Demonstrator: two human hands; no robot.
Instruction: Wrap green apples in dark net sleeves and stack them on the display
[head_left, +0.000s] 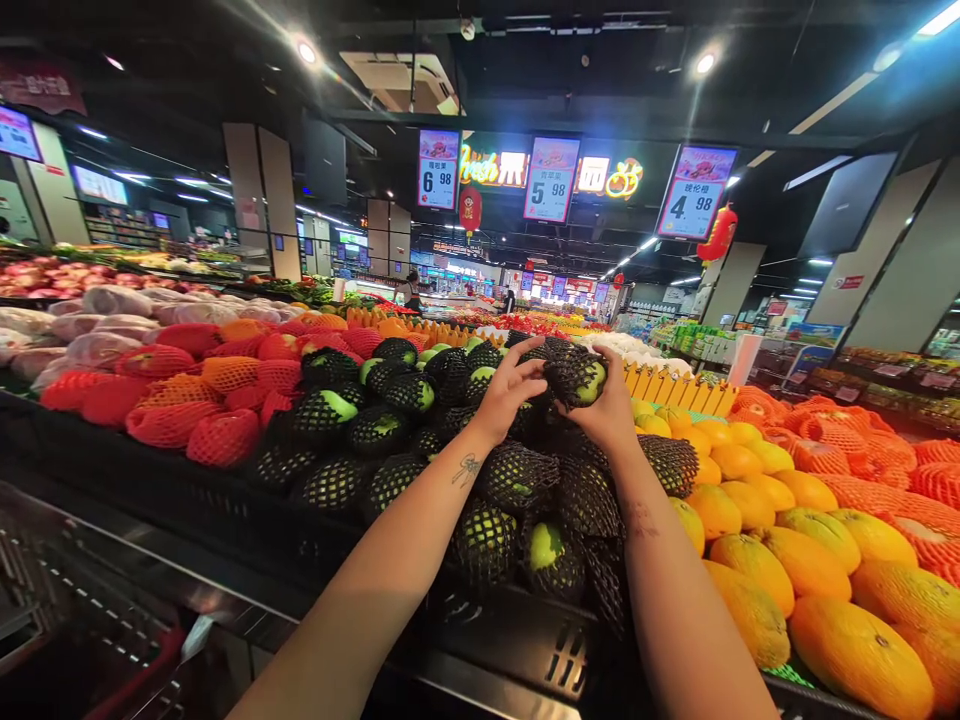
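Note:
Above the pile, a green apple [589, 382] in a black foam net is held up between my two hands. My right hand [606, 405] wraps it from the right and below, fingers closed round it. On the other side, the bent fingers of my left hand [510, 395] press against the left edge of the netting; its thumb is hidden. Under my forearms lie many more green apples [546, 548] in black nets, heaped in a black crate [517, 635]. Green skin shows through several torn or open nets.
Oranges [757, 565] are piled to the right, with red-netted fruit [847, 450] beyond. Red-netted fruit [225, 435] lies to the left. A small yellow fence [679, 388] stands behind the oranges. A shopping cart [82, 610] is at lower left. Price screens [551, 180] hang overhead.

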